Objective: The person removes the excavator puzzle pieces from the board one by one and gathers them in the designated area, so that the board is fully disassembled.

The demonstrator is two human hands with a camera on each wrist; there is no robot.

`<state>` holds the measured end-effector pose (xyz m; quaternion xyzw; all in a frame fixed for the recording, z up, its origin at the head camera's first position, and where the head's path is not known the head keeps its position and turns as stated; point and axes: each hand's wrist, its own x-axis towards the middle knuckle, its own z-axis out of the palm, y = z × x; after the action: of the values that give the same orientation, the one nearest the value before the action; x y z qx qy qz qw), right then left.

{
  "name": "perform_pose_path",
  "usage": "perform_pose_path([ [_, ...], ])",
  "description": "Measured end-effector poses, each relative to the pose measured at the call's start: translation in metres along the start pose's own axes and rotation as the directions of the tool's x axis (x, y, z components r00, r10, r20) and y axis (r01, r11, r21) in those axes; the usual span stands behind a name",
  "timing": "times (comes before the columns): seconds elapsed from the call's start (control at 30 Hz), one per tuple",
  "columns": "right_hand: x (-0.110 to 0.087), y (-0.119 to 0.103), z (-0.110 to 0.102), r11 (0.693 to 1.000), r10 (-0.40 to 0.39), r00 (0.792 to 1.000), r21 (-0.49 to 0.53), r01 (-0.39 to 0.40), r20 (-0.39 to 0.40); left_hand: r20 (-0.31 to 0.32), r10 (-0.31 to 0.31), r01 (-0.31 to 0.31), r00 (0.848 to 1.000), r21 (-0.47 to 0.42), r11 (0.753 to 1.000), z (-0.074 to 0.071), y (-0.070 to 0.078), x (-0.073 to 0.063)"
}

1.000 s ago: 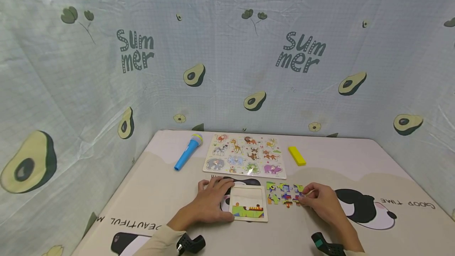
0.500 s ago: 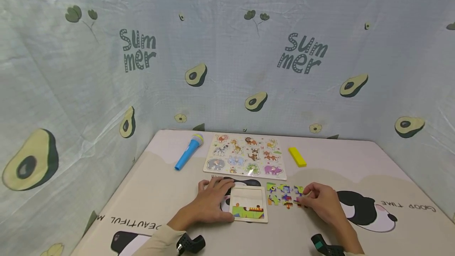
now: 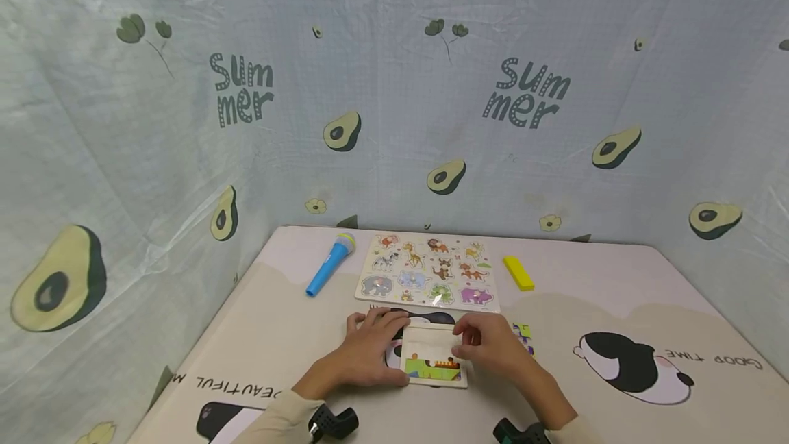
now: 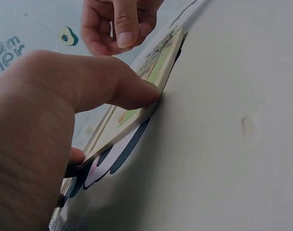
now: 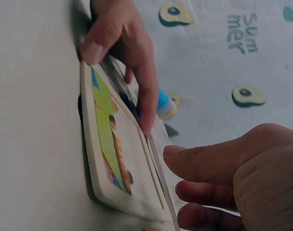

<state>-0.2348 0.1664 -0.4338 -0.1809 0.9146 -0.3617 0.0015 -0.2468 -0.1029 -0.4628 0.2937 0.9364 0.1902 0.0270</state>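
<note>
A small wooden puzzle tray (image 3: 433, 384) lies on the table, its lower part filled with a green and orange picture and its upper part bare wood. My left hand (image 3: 372, 353) holds the tray at its left side, thumb at the near corner and fingers toward the far edge; the left wrist view shows the thumb (image 4: 137, 94) pressed on the rim. Over the tray's right edge is my right hand (image 3: 493, 344), fingers bent and thumb close to them; I cannot tell whether a piece is between them. Loose jigsaw pieces (image 3: 524, 336) show partly behind the right hand.
An animal peg puzzle board (image 3: 428, 271) lies beyond the tray. To its left is a blue toy microphone (image 3: 329, 266), to its right a yellow block (image 3: 518, 273). Patterned cloth walls (image 3: 394, 88) stand behind and at the sides of the table.
My right hand has moved left from the loose pieces to the tray's right edge, now covering most of those pieces. The left hand stays on the tray.
</note>
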Motion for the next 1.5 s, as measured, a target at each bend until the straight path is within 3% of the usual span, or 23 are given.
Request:
perform_pose_path([
  [0.23,0.012,-0.025,0.018,0.997,-0.081,0.978,-0.003,0.083,0.193,0.02,0.003,-0.002,1.0,-0.028,1.0,-0.001,-0.003,0.0],
  [0.5,0.018,-0.033,0.034,0.995,-0.089,0.953,-0.019,0.099,0.289,0.018,0.001,0.0,1.0,-0.058,0.998,-0.003,-0.006,-0.001],
  [0.97,0.013,-0.035,0.044,0.997,-0.042,0.974,-0.049,0.054,0.223,0.034,0.0,0.001,0.999,-0.024,1.0,-0.004,-0.007,-0.001],
  [1.5,0.007,-0.025,0.047,0.978,-0.16,0.981,0.149,0.143,0.113,0.037,0.013,-0.012,0.999,-0.021,1.0,-0.005,-0.007,-0.001],
])
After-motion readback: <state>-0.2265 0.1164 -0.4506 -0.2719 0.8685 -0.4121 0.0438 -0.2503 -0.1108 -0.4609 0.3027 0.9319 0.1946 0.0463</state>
